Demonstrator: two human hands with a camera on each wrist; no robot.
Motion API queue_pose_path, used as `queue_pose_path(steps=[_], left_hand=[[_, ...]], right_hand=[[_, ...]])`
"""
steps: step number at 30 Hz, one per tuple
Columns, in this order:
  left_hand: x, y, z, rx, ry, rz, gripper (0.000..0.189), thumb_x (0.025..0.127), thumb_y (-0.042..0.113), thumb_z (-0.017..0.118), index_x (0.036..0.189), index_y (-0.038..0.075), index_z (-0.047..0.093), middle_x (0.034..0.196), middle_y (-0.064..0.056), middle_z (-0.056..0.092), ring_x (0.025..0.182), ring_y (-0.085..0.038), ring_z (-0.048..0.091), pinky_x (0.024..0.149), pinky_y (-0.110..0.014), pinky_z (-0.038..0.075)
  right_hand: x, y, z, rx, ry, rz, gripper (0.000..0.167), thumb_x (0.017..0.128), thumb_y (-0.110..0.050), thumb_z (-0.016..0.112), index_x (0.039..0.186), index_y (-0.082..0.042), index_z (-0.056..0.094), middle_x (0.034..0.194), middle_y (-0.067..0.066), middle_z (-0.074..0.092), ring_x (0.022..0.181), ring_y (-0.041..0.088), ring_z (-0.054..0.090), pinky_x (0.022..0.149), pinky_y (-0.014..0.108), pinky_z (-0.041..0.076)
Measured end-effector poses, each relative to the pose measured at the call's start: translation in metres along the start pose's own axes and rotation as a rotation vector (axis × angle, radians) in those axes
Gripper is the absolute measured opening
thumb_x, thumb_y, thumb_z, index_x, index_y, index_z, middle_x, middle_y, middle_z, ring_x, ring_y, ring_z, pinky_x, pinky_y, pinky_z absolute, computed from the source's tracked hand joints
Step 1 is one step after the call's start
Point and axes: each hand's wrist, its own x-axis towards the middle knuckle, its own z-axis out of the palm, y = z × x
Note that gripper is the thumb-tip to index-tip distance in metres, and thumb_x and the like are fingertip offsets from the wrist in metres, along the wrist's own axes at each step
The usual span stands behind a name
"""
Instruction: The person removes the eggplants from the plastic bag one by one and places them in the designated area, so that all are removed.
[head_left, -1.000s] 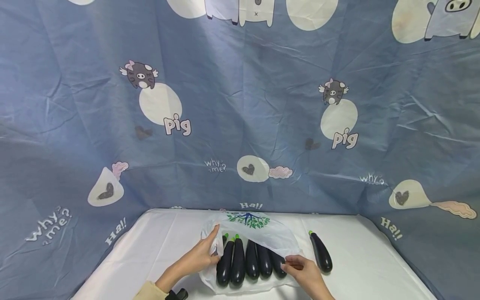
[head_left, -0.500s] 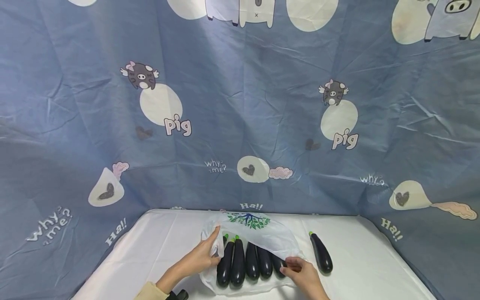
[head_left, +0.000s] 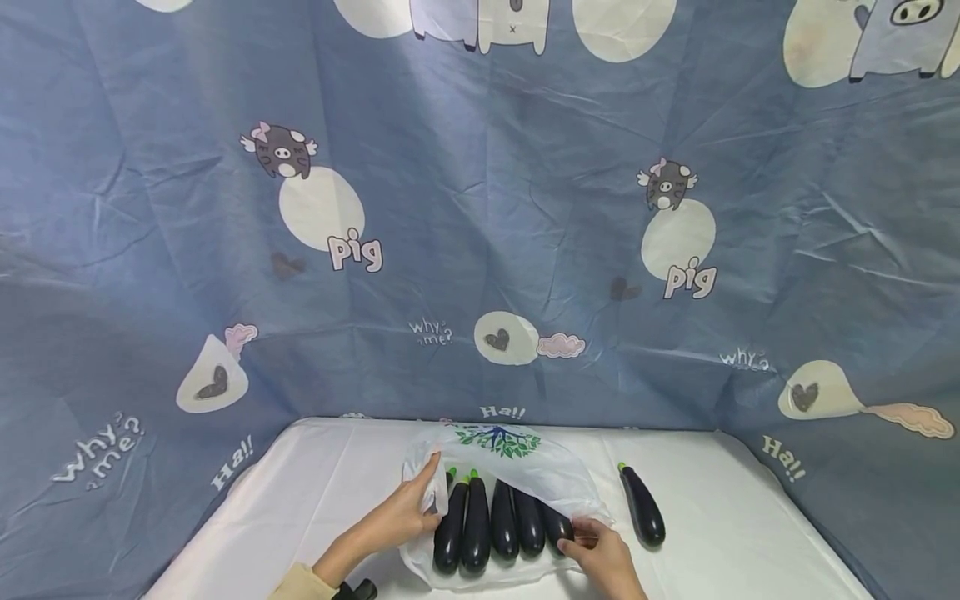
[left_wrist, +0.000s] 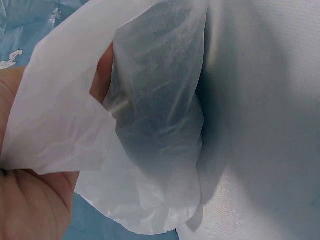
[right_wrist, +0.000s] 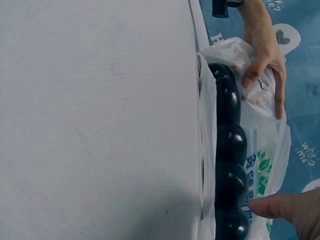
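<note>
A white plastic bag with a green tree print lies on the table, its mouth towards me. Several dark purple eggplants with green stems lie side by side in it. With thumb and fingers spread, my left hand holds the bag's left edge; the wrist view shows bag film passing between thumb and fingers. My right hand curls its thumb and fingers at the blunt end of the rightmost bagged eggplant, beside the bag's right rim. In the right wrist view only its thumb shows.
One loose eggplant lies on the white tablecloth to the right of the bag. A blue printed curtain stands behind the table and along its sides. A black strap piece shows by the left wrist.
My right hand has shifted slightly left and closer around the end of the rightmost bagged eggplant. My left hand, the bag and the loose eggplant stay nearly in place.
</note>
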Motion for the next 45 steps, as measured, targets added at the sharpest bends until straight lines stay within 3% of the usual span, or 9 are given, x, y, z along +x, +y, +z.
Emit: queue_pose_path(steps=[17,24,32,40,45], left_hand=[[-0.0007,0.0012,0.0011,0.001,-0.007,-0.001,0.099,0.076,0.005,0.067,0.154,-0.003,0.007,0.156,-0.028,0.019,0.139,-0.039,0.03,0.107,-0.057,0.03],[-0.0005,0.0018,0.0022,0.028,0.002,0.003,0.1,0.075,0.006,0.068,0.154,-0.003,0.008,0.155,-0.028,0.023,0.131,-0.03,0.041,0.101,-0.05,0.038],[-0.0006,0.0012,0.0013,0.009,-0.006,0.008,0.099,0.075,0.005,0.068,0.154,-0.003,0.008,0.154,-0.03,0.024,0.136,-0.036,0.036,0.103,-0.055,0.036],[-0.0008,0.0018,0.0007,0.014,0.002,0.029,0.099,0.075,0.004,0.069,0.153,-0.003,0.009,0.154,-0.03,0.022,0.137,-0.039,0.034,0.103,-0.055,0.036],[-0.0013,0.0031,0.0011,-0.004,-0.002,0.028,0.099,0.075,0.004,0.069,0.154,-0.002,0.008,0.155,-0.03,0.02,0.139,-0.04,0.031,0.105,-0.057,0.032]], right_hand=[[0.0091,0.0051,0.007,-0.05,0.014,0.047,0.038,0.072,-0.023,0.08,0.095,0.006,0.07,0.087,0.011,0.072,0.078,0.021,0.067,0.074,0.039,0.053],[0.0058,0.0042,0.0042,-0.058,0.004,0.048,0.037,0.072,-0.022,0.079,0.095,0.007,0.07,0.087,0.012,0.072,0.079,0.022,0.067,0.074,0.039,0.053],[0.0051,-0.0003,0.0063,-0.067,-0.007,0.09,0.042,0.073,-0.027,0.079,0.095,0.008,0.069,0.087,0.014,0.072,0.08,0.025,0.067,0.075,0.043,0.053],[0.0086,0.0006,0.0055,-0.078,0.008,0.043,0.042,0.073,-0.031,0.08,0.091,0.005,0.071,0.085,0.013,0.073,0.078,0.025,0.068,0.073,0.043,0.054],[0.0079,0.0001,0.0047,-0.083,-0.021,0.081,0.045,0.073,-0.031,0.08,0.093,0.008,0.07,0.087,0.015,0.072,0.081,0.027,0.068,0.075,0.044,0.054]])
